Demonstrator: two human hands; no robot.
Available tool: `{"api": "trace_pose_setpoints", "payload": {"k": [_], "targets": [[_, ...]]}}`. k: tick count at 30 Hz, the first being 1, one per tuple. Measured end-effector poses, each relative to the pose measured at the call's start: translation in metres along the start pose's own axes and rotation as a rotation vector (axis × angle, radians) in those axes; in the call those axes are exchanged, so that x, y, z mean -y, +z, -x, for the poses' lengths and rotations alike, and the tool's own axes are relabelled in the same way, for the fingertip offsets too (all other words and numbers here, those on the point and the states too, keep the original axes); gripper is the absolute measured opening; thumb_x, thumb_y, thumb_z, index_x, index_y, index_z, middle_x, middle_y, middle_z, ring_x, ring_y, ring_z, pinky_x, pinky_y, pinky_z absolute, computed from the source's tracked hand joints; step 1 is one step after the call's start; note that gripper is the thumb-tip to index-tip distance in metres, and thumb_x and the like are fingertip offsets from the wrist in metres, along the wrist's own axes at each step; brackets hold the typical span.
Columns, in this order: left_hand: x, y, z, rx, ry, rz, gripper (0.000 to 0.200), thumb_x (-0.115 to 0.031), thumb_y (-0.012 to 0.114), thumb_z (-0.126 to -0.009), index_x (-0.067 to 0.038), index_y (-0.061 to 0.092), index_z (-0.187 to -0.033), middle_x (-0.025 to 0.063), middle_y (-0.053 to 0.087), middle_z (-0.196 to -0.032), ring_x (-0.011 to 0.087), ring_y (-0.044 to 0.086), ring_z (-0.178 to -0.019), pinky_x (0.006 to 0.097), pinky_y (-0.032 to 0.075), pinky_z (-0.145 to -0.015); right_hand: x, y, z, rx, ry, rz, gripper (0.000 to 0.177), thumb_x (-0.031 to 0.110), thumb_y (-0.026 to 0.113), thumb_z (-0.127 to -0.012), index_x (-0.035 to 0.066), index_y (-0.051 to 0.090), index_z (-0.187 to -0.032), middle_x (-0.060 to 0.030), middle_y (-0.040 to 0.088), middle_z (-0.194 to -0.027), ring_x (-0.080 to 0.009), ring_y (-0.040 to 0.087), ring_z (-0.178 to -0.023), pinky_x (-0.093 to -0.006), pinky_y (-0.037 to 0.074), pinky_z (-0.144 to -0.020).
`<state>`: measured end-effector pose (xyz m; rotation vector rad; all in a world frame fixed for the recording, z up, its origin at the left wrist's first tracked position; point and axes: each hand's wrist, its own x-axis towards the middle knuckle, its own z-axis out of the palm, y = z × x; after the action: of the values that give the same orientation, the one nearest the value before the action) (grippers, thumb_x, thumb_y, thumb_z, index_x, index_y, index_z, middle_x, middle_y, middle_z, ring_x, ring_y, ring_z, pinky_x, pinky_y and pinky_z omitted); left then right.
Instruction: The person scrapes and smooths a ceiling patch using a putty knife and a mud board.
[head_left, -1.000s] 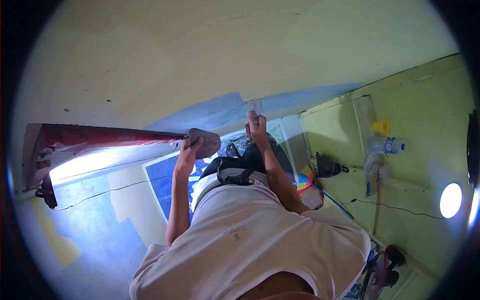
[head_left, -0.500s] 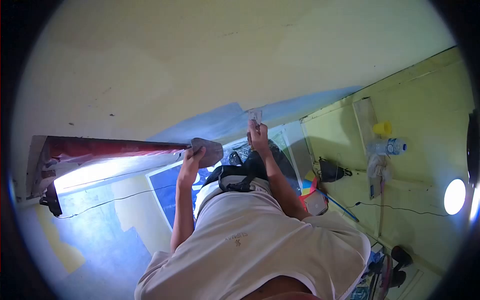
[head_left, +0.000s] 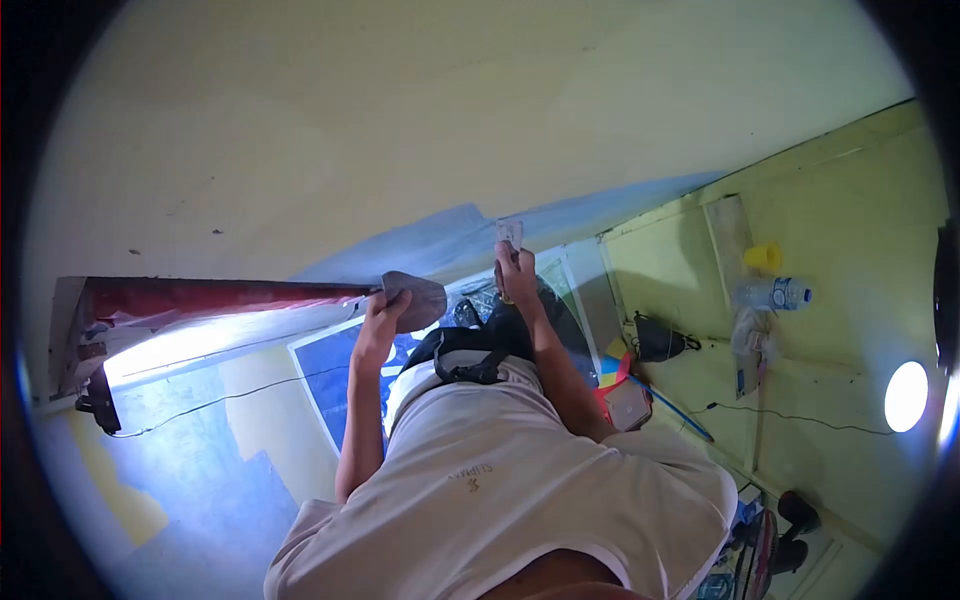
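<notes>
Grey trowel [head_left: 422, 299] clasped in left hand [head_left: 377, 320] grip, handle hidden; right hand [head_left: 517, 273] grip pinches small scraper [head_left: 510, 233], blade blurred

The white shirt [head_left: 500, 470] bears small grey lettering, upside down and too blurred to read.

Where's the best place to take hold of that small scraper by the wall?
Grip the scraper by its handle, where the right hand wraps it, coming from the room side: its flat blade points at the wall, so only the handle end offers a hold.
</notes>
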<state>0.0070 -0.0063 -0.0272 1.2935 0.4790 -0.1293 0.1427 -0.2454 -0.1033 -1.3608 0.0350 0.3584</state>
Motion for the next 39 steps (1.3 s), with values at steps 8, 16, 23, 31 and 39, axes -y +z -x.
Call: {"api": "trace_pose_setpoints", "payload": {"k": [8, 16, 23, 31, 39], "targets": [[-0.004, 0.002, 0.001, -0.07, -0.032, -0.018, 0.029, -0.019, 0.064, -0.092, 0.002, 0.063, -0.112, 0.0065, 0.066, -0.104, 0.0172, 0.062, -0.097, 0.0331, 0.049, -0.086, 0.001, 0.004, 0.0, 0.032, -0.071, -0.013, 0.037, 0.032, 0.057, -0.098, 0.008, 0.052, -0.07, 0.0029, 0.043, -0.047, -0.0074, 0.042, -0.036, -0.0253, 0.032, -0.035], [-0.007, 0.004, -0.003, -0.045, -0.044, -0.006, 0.027, -0.021, 0.063, -0.092, 0.002, 0.065, -0.106, 0.0058, 0.068, -0.101, 0.0148, 0.062, -0.094, 0.031, 0.047, -0.088, 0.017, 0.012, -0.001, 0.01, -0.076, -0.034, 0.043, 0.03, 0.056, -0.098, 0.01, 0.044, -0.063, 0.0014, 0.042, -0.045, -0.0091, 0.04, -0.034, -0.0265, 0.031, -0.033], [-0.021, 0.014, 0.0, -0.048, -0.024, 0.062, 0.023, -0.02, 0.064, -0.092, 0.002, 0.065, -0.098, 0.003, 0.065, -0.09, 0.0133, 0.057, -0.083, 0.0313, 0.047, -0.077, 0.014, 0.014, 0.002, -0.003, 0.037, -0.072, 0.039, 0.031, 0.057, -0.098, 0.009, 0.048, -0.066, 0.0021, 0.044, -0.047, -0.0079, 0.043, -0.036, -0.0254, 0.033, -0.034], [-0.013, 0.007, 0.0, -0.079, -0.01, -0.07, 0.024, -0.022, 0.067, -0.089, 0.002, 0.065, -0.094, 0.001, 0.061, -0.088, 0.012, 0.052, -0.083, 0.0294, 0.042, -0.077, 0.007, 0.018, -0.008, 0.037, -0.03, -0.093, 0.039, 0.031, 0.057, -0.098, 0.01, 0.049, -0.066, 0.003, 0.043, -0.046, -0.007, 0.043, -0.036, -0.0248, 0.032, -0.034], [-0.031, 0.015, 0.004, -0.089, -0.054, -0.058, 0.022, -0.02, 0.065, -0.09, 0.001, 0.066, -0.098, 0.0002, 0.062, -0.089, 0.0116, 0.054, -0.085, 0.0299, 0.044, -0.078, 0.017, 0.021, -0.004, 0.085, -0.165, -0.094, 0.038, 0.031, 0.058, -0.098, 0.01, 0.051, -0.067, 0.004, 0.044, -0.048, -0.0063, 0.042, -0.037, -0.0248, 0.031, -0.035]]}}
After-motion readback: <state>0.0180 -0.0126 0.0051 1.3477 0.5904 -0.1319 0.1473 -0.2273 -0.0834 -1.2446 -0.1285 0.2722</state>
